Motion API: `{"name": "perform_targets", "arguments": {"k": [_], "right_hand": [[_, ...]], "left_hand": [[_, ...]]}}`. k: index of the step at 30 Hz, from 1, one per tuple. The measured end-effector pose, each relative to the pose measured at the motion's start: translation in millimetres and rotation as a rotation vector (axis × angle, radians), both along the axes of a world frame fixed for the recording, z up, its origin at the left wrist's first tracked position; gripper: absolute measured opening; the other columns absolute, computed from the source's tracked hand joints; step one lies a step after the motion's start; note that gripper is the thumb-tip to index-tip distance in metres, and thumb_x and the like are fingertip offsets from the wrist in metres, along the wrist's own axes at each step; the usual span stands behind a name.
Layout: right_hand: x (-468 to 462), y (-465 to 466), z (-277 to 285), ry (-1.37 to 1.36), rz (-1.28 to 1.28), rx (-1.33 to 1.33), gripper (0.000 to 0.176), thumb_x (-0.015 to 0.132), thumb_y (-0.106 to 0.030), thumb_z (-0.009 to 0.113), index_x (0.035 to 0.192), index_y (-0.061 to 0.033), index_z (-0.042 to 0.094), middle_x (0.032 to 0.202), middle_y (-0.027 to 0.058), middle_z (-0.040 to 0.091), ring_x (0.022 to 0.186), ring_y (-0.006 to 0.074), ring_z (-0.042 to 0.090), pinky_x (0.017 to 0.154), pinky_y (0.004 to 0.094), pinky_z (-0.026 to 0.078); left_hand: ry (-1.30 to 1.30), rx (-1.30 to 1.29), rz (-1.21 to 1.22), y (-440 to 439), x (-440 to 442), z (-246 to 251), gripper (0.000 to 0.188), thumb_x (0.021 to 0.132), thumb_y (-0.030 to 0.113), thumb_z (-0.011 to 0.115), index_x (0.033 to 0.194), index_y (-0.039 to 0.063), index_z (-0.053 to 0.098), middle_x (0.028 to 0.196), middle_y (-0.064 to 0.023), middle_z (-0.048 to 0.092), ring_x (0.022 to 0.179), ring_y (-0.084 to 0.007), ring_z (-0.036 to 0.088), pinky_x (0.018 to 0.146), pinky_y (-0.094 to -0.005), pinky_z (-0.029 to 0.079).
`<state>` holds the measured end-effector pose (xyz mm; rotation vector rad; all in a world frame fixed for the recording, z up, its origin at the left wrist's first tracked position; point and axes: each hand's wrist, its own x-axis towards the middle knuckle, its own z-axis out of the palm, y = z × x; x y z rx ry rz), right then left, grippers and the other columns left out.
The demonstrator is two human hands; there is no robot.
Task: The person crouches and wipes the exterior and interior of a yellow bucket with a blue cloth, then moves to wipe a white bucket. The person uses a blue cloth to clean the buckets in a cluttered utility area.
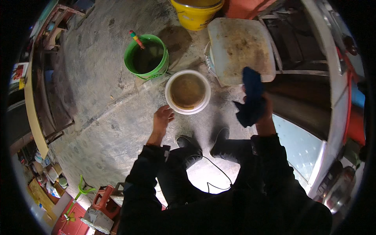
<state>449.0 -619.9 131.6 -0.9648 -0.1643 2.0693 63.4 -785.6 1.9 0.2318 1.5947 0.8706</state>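
Observation:
My right hand (266, 111) grips a dark blue cloth (252, 101), which hangs bunched in front of the fingers and hides most of them. A pale round tub (188, 110) of brownish liquid stands on the floor in front of my feet. Near its lower left rim is my left hand (163, 119), holding nothing, with the fingers loosely bent; whether they touch the rim I cannot tell. Beyond the cloth, a stained, whitish plastic board or lid (239, 50) lies over a pale container (209, 58) that is mostly covered.
A green bucket (166, 60) of dark liquid, with a striped handle (136, 39) sticking out, stands at the upper left. Behind is a yellow bucket (192, 19). A metal-framed stand (299, 73) runs along the right. Red plastic stool (102, 201) at lower left.

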Motion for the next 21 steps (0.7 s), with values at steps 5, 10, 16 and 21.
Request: {"name": "perform_targets", "arguments": {"k": [5, 10, 16, 21], "right_hand": [[9, 29, -73, 0.341, -0.017, 0.293, 0.077, 0.098, -0.036, 0.068, 0.164, -0.0059, 0.042, 0.150, 0.0226, 0.062, 0.116, 0.0360, 0.071, 0.098, 0.0528, 0.062], [3, 43, -98, -0.109, -0.078, 0.468, 0.086, 0.099, -0.045, 0.065, 0.170, -0.0106, 0.034, 0.161, 0.0160, 0.055, 0.138, 0.0304, 0.060, 0.120, 0.0485, 0.045], [16, 68, -104, -0.099, -0.120, 0.433, 0.075, 0.094, -0.034, 0.071, 0.158, -0.0027, 0.048, 0.152, 0.0182, 0.062, 0.136, 0.0371, 0.061, 0.119, 0.0507, 0.046], [39, 62, -113, -0.098, -0.105, 0.417, 0.064, 0.093, -0.031, 0.071, 0.150, -0.0034, 0.059, 0.144, 0.0179, 0.068, 0.129, 0.0384, 0.066, 0.114, 0.0518, 0.051]], "left_hand": [[-0.074, -0.132, -0.240, 13, -70, -133, 0.077, 0.097, 0.028, 0.080, 0.160, 0.003, 0.045, 0.117, -0.0099, 0.073, 0.103, -0.0212, 0.071, 0.090, -0.0375, 0.059], [-0.232, 0.049, -0.445, 49, -88, -136, 0.099, 0.096, 0.032, 0.081, 0.173, 0.009, 0.022, 0.141, -0.0139, 0.067, 0.115, -0.0297, 0.071, 0.101, -0.0472, 0.058], [0.069, 0.019, -0.462, 67, -72, -149, 0.053, 0.092, 0.010, 0.066, 0.144, 0.002, 0.060, 0.112, -0.0118, 0.078, 0.090, -0.0241, 0.078, 0.083, -0.0406, 0.067], [0.007, 0.093, -0.475, 67, -79, -150, 0.048, 0.087, 0.012, 0.067, 0.133, 0.001, 0.067, 0.101, -0.0113, 0.079, 0.080, -0.0238, 0.078, 0.080, -0.0411, 0.067]]}}
